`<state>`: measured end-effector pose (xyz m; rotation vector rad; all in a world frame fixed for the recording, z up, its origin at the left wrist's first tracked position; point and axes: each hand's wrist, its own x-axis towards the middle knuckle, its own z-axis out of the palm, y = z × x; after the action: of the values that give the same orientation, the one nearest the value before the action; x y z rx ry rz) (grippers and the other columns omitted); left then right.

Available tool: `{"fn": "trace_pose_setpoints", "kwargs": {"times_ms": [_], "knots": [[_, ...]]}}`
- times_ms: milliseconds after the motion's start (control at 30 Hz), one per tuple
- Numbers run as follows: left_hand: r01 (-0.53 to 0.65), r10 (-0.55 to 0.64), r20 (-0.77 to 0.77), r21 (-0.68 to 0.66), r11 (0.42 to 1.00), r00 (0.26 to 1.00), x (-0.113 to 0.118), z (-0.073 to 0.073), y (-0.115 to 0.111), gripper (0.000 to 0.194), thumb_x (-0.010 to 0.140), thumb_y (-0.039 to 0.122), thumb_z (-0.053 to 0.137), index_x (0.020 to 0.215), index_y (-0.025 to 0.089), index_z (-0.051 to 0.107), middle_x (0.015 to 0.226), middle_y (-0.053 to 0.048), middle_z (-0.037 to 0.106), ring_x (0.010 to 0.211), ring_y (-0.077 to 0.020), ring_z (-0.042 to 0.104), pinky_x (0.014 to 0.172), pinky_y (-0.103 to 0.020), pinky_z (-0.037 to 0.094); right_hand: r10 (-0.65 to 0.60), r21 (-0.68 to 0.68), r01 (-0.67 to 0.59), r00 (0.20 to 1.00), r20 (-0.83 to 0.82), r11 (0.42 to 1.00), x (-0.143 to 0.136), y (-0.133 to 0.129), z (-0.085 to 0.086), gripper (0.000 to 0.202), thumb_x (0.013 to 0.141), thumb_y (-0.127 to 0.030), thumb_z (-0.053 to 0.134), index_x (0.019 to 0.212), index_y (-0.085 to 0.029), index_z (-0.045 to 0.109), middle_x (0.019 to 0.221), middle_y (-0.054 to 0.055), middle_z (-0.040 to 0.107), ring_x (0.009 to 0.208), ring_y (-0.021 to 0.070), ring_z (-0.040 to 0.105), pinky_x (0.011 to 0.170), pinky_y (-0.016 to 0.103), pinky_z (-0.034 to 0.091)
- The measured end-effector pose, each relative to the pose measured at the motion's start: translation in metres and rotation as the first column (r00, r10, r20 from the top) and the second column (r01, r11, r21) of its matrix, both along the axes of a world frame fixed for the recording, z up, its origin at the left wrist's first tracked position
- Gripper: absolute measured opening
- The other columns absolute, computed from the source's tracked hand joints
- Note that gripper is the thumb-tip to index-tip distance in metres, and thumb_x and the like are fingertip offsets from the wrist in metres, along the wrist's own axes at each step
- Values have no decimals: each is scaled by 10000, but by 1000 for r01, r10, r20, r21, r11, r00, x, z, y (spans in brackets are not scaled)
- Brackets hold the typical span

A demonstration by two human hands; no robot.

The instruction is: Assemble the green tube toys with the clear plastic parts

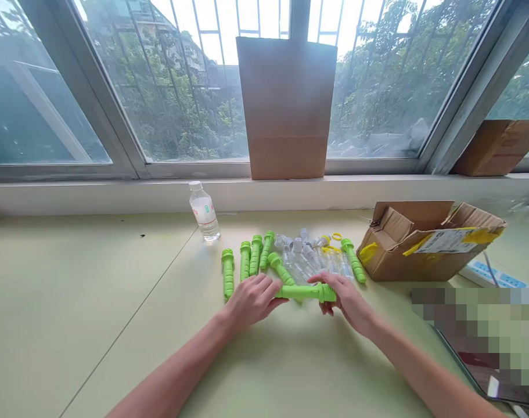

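Note:
My left hand (253, 301) and my right hand (346, 299) hold one green ribbed tube (305, 292) between them, lying crosswise just above the pale green table (94, 302). The left fingers grip its narrow end; the right fingers wrap its wide capped end. Behind it, several more green tubes (247, 261) lie side by side, with another green tube (353, 260) further right. Clear plastic tubes (305, 255) with yellow rings (336, 237) are piled between them.
A small water bottle (204, 212) stands behind the tubes. An open cardboard box (425, 241) lies on its side at right, a power strip (495, 276) behind it. A brown paper bag (287, 107) leans against the window. A phone (486, 371) lies near right.

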<state>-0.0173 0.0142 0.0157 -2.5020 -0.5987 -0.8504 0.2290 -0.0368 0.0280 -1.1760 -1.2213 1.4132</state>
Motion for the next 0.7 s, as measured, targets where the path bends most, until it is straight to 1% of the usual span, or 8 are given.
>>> {"fn": "trace_pose_setpoints", "kwargs": {"times_ms": [100, 233, 433, 700], "knots": [[-1, 1, -16, -18, 1000, 1000, 1, -3, -2, 230, 992, 386, 476, 952, 171, 547, 677, 1, 582, 586, -152, 550, 519, -278, 400, -85, 111, 76, 993, 78, 991, -4, 0, -7, 505, 865, -617, 531, 923, -148, 707, 677, 5, 582, 468, 110, 536, 440, 238, 389], [10, -11, -21, -36, 999, 1000, 4, -6, -5, 230, 986, 388, 484, 940, 172, 551, 678, 0, 585, 590, -157, 553, 531, -281, 407, -161, 168, 139, 979, 124, 976, -7, -1, -16, 508, 867, -625, 509, 849, -155, 701, 725, 11, 582, 450, 89, 486, 407, 233, 373], [-4, 2, -21, -80, 997, 1000, 5, -9, -6, 257, 986, 407, 473, 939, 173, 567, 685, -5, 587, 599, -158, 556, 538, -279, 427, -191, 240, 146, 966, 177, 960, -5, -2, -24, 513, 901, -609, 471, 829, -155, 696, 680, 12, 580, 444, 92, 461, 421, 237, 383], [-9, 8, -18, -102, 995, 1000, 6, -10, -8, 254, 989, 398, 456, 930, 177, 568, 698, -14, 595, 606, -159, 560, 534, -274, 422, -194, 266, 134, 957, 215, 955, -4, -3, -26, 530, 918, -615, 440, 815, -159, 690, 662, 24, 584, 469, 114, 466, 439, 254, 397]]}}
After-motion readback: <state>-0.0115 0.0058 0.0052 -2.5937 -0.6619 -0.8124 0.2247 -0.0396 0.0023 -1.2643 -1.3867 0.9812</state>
